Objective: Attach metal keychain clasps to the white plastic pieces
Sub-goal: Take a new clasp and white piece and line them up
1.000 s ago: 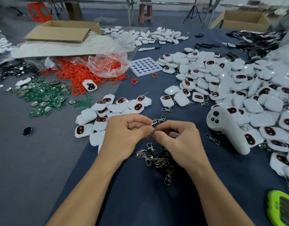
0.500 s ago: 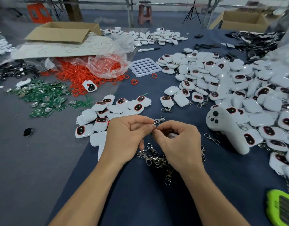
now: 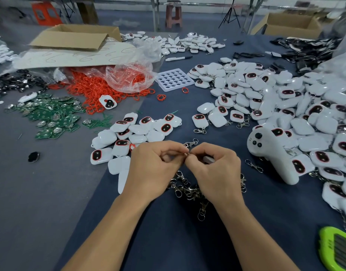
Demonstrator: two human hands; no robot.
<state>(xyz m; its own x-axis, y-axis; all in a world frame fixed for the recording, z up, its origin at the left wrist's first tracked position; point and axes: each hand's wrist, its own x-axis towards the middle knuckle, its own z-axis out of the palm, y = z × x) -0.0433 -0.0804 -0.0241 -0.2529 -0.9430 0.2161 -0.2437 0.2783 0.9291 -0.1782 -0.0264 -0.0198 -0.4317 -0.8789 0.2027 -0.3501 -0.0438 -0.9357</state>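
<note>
Hard to see the join: the fingertips of both hands meet and cover it, and the small white plastic piece (image 3: 208, 159) shows only as a sliver under the curled fingers of the right hand (image 3: 215, 173), which grips it. The left hand (image 3: 154, 167) pinches one end of a silver metal keychain clasp (image 3: 191, 143) between thumb and forefinger, its far end poking out past the knuckles. Both wrists angle inward, backs of the hands up, just above a tangled heap of spare silver clasps (image 3: 185, 189) on the dark blue table cloth (image 3: 168, 241) — partly hidden by the palms.
</note>
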